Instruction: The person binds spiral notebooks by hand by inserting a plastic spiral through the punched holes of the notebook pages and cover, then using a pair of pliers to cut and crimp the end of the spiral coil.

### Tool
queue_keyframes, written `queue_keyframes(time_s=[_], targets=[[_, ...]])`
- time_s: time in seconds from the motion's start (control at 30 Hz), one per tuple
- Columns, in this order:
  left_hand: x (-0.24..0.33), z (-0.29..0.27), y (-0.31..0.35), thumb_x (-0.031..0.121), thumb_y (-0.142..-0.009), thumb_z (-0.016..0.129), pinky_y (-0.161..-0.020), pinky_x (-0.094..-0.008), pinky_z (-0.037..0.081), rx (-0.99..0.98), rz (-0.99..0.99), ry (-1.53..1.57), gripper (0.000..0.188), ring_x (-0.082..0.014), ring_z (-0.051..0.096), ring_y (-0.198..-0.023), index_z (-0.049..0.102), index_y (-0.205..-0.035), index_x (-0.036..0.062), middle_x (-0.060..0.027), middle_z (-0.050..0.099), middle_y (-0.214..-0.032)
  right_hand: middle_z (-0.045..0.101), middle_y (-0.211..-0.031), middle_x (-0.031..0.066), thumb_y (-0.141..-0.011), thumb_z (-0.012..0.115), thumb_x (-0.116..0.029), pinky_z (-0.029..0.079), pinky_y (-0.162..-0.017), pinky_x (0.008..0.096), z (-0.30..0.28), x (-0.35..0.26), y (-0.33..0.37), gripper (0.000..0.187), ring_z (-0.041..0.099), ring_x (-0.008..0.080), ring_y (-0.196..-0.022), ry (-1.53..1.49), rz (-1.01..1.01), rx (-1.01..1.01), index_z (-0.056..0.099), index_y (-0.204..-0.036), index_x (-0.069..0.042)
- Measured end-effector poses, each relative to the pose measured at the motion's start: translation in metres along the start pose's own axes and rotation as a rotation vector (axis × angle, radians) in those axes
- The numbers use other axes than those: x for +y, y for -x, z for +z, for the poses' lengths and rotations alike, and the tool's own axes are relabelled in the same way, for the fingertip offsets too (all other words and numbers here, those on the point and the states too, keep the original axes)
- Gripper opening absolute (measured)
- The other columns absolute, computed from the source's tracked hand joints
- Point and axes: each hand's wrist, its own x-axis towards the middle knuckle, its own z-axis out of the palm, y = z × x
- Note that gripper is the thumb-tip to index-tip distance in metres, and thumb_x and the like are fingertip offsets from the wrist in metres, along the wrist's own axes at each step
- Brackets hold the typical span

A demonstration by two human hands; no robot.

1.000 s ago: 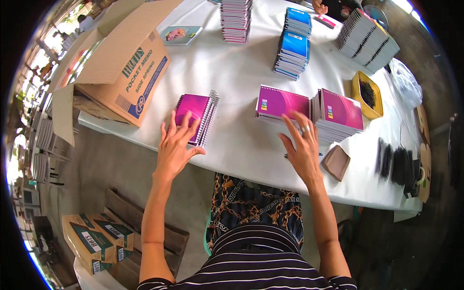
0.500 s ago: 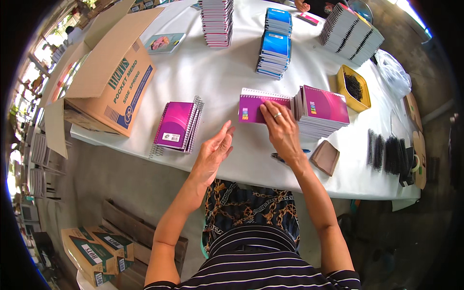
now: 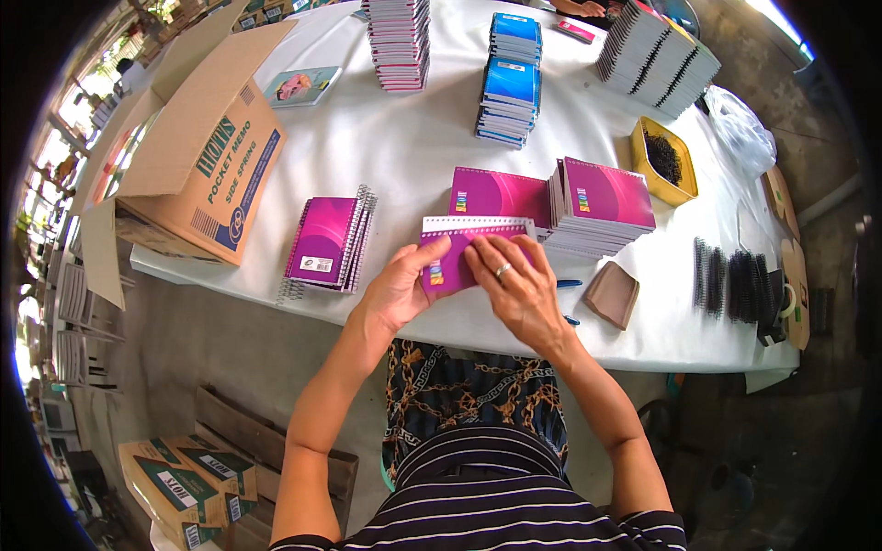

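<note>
Two hands on one purple pad, just in front of the body, near table edge. Left hand grips its left end, thumb on top of cover, other fingers mostly out of sight below. Right hand, ring on one finger, has bent fingers laid close together over cover's right part; thumb not clear, can't tell if it pinches. White holed pages stick out past cover along the edge beyond the fingertips. Just beyond right fingers: low purple stack; right of that, touching or nearly, taller purple stack. Left of left fingers, well apart: coil-bound pads, purple cover up, then open carton further left. Right of right hand: blue pen near, brown dish beside it, loose black coils further right. Yellow tray with more coils sits beyond and right of right fingers. Far beyond both hands: blue pads, pink-edged stack. All on white tablecloth.
</note>
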Motion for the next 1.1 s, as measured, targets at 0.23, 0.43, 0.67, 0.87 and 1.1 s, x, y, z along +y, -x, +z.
queue_keyframes(time_s=[0.23, 0.43, 0.67, 0.87, 1.1], targets=[[-0.035, 0.002, 0.034, 0.010, -0.099, 0.059, -0.105, -0.0368, 0.046, -0.216, 0.194, -0.074, 0.048, -0.0183, 0.059, -0.121, 0.048, -0.145, 0.0071, -0.0112, 0.061, -0.135, 0.056, -0.130, 0.0152, -0.071, 0.088, -0.018, 0.042, -0.106, 0.0399, -0.040, 0.009, 0.048, 0.086, 0.052, 0.0263, -0.124, -0.950, 0.699, 0.145, 0.041, -0.140, -0.001], [-0.058, -0.001, 0.028, 0.003, -0.091, 0.066, -0.118, -0.0406, 0.025, -0.128, 0.421, -0.764, 0.080, -0.0278, 0.034, -0.145, 0.020, -0.156, 0.0085, -0.0175, 0.040, -0.153, 0.067, -0.104, 0.0061, -0.087, 0.072, -0.001, 0.047, -0.091, 0.0286, -0.005, -0.010, 0.084, 0.017, 0.060, 0.0143, -0.099, -1.362, 0.949, -0.027, 0.061, -0.100, -0.002], [-0.081, 0.003, 0.025, 0.021, -0.087, 0.075, -0.121, -0.0404, 0.018, 0.172, 0.704, -0.932, 0.114, -0.0314, 0.017, -0.151, -0.014, -0.156, 0.0095, -0.0232, 0.019, -0.162, 0.064, -0.102, 0.0069, -0.086, 0.070, 0.000, 0.046, -0.084, 0.0291, 0.017, -0.023, 0.088, 0.023, 0.058, 0.0150, -0.093, -1.152, 0.849, -0.014, 0.052, -0.100, -0.004], [-0.060, 0.073, 0.020, 0.048, -0.090, 0.057, -0.111, -0.0592, 0.032, 0.143, 0.869, -2.120, 0.069, -0.0368, 0.037, -0.142, 0.045, -0.148, 0.0139, -0.0067, 0.047, -0.150, 0.064, -0.104, 0.0091, -0.085, 0.069, 0.003, 0.049, -0.082, 0.0330, 0.002, -0.011, 0.093, 0.030, 0.061, 0.0198, -0.092, -1.071, 0.796, -0.023, 0.055, -0.111, -0.003], [-0.066, 0.066, 0.009, 0.042, -0.083, 0.067, -0.106, -0.0546, 0.040, 0.090, 0.944, -2.118, 0.057, -0.0325, 0.057, -0.124, 0.061, -0.136, 0.0215, -0.0002, 0.066, -0.129, 0.069, -0.097, 0.0133, -0.086, 0.068, -0.005, 0.050, -0.080, 0.0380, -0.092, 0.235, 0.164, 0.012, 0.064, 0.0273, -0.092, 0.098, 0.987, 0.344, 0.069, -0.097, 0.000]])
